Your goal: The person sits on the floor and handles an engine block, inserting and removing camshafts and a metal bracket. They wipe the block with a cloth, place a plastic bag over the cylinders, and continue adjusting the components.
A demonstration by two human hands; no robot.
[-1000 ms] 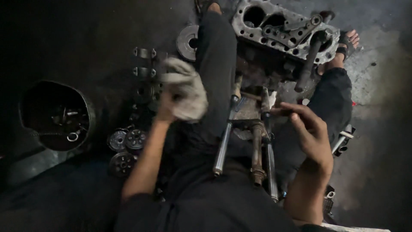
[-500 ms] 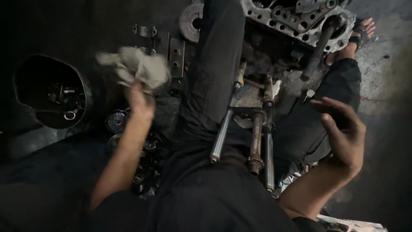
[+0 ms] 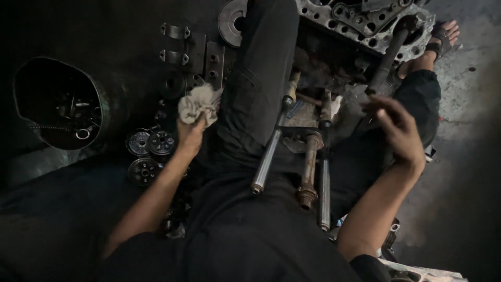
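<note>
I sit on a dark floor with my legs stretched forward. My left hand [image 3: 192, 133] grips a crumpled whitish rag [image 3: 200, 103] beside my left thigh. My right hand [image 3: 396, 130] hovers with fingers spread and holds nothing, above my right leg. Between my legs lies a metal puller with three long rods [image 3: 308, 162], its head toward a grey engine block [image 3: 365, 21] at the top of the view. A dark shaft [image 3: 389, 55] sticks out of the block near my right hand.
A dark round tub [image 3: 31, 83] with small parts stands at the left. Several round gears [image 3: 151, 151] lie by my left arm. Metal bearing caps [image 3: 193, 49] and a disc [image 3: 232, 21] rest farther up. My sandalled right foot [image 3: 441, 39] lies by the block.
My left hand has brought the rag down from out at the left to beside my thigh. My right hand has moved a little toward the shaft, still with fingers spread.
</note>
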